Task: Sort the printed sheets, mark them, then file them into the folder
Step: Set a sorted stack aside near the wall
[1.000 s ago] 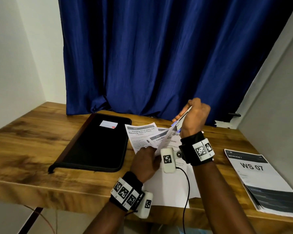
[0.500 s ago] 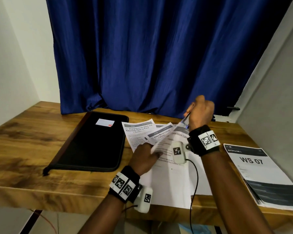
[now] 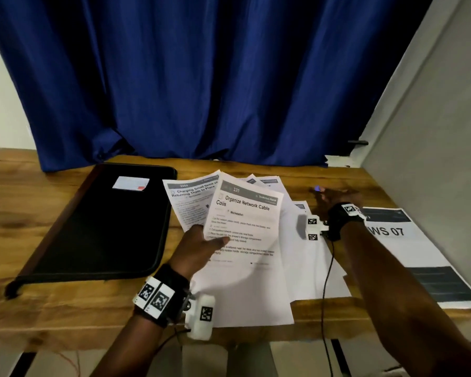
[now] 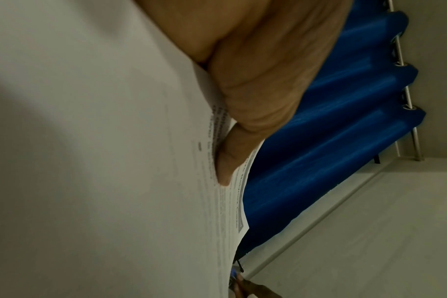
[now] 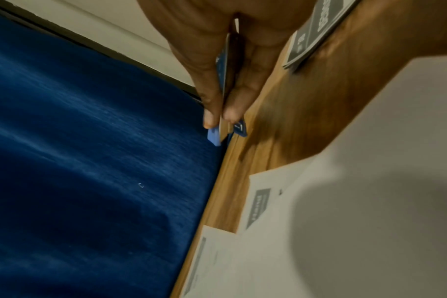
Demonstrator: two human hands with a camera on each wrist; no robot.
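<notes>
The left hand [image 3: 199, 247] pinches with thumb on top, while the right hand [image 3: 335, 195] reaches forward, fingertips [image 5: 212, 119] pressed together

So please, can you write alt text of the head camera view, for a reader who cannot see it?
A person's left hand holds a printed sheet titled "Organize Network Cable" over fanned sheets on a wooden desk. The right hand rests farther right, pinching a small blue item. A closed black folder lies left, before a blue curtain.

We see a wooden table [image 3: 65, 213]: black folder [image 3: 101, 227] at nine o'clock, fanned sheets [image 3: 305, 268] centre, "WS 07" stack [image 3: 408, 251] at three o'clock.
</notes>
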